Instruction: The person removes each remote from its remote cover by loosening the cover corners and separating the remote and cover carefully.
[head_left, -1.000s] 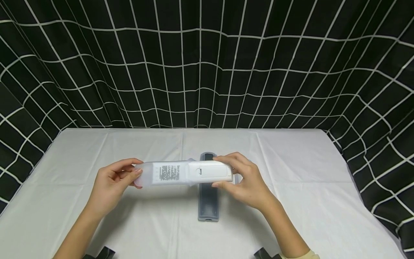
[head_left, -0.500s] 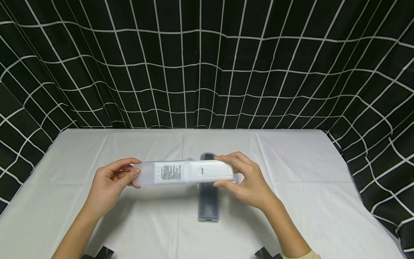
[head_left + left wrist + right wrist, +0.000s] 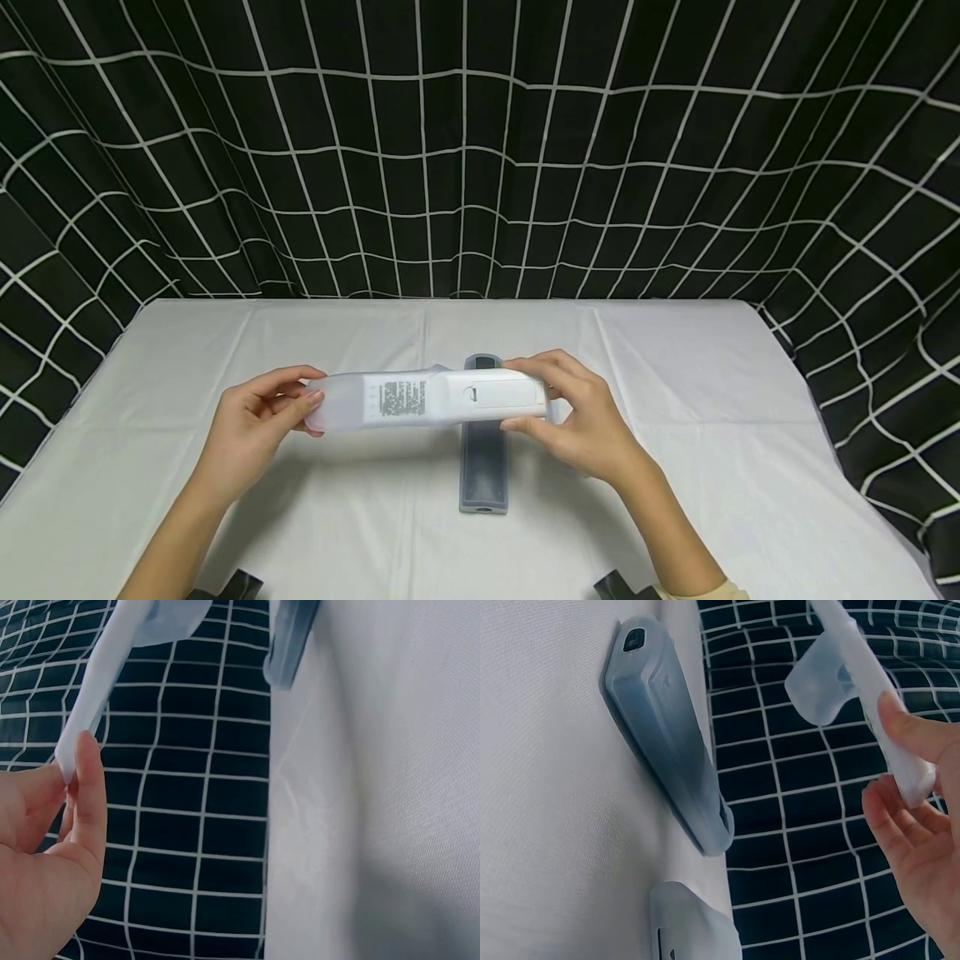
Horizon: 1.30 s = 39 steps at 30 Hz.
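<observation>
A white remote control [image 3: 495, 394] is held level over the table, its back with battery cover and printed label facing up. Its left part sits inside a translucent silicone sleeve [image 3: 334, 403], with the label showing through; the right part is bare. My left hand [image 3: 251, 429] pinches the sleeve's far left end between thumb and fingers. My right hand [image 3: 588, 417] grips the bare right end of the remote, thumb on the near edge and fingers on the far one. A loose flap [image 3: 817, 682] of the sleeve hangs down in the right wrist view.
Below the remote, a grey-blue translucent cover [image 3: 483, 471] lies lengthwise on the white tablecloth [image 3: 360, 533]. Another pale translucent piece [image 3: 694, 926] lies beside it in the right wrist view, mostly hidden behind my right hand from above. A black curtain with white grid lines [image 3: 480, 167] surrounds the table.
My right hand and the remote have shifted slightly right, and the label has slid right within the sleeve. My left hand has drawn a little left, so more of the sleeve's end is vacant.
</observation>
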{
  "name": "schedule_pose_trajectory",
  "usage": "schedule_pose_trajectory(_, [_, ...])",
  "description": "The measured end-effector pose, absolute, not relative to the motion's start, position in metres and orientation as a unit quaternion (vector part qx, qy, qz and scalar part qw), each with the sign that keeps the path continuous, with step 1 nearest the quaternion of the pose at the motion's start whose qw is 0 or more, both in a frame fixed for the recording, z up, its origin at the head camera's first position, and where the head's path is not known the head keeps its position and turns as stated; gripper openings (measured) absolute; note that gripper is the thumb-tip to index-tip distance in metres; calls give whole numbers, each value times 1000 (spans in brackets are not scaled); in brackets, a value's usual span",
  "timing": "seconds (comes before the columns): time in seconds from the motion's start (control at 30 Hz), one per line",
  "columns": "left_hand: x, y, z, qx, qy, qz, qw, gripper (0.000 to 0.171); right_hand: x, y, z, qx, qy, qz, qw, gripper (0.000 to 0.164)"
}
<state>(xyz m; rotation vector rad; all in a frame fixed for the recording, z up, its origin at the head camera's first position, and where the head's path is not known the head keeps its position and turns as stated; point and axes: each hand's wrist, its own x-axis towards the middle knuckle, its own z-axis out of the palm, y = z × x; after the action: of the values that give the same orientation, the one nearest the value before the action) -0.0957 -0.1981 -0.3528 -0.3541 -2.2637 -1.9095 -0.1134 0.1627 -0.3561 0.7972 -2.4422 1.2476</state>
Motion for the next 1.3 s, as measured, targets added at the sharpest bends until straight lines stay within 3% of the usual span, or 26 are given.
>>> schedule_pose_trajectory(1.3, [-95,-206,-348,-113,-787,-602,81,19,-114,170,-354,271,-849,431,145,55])
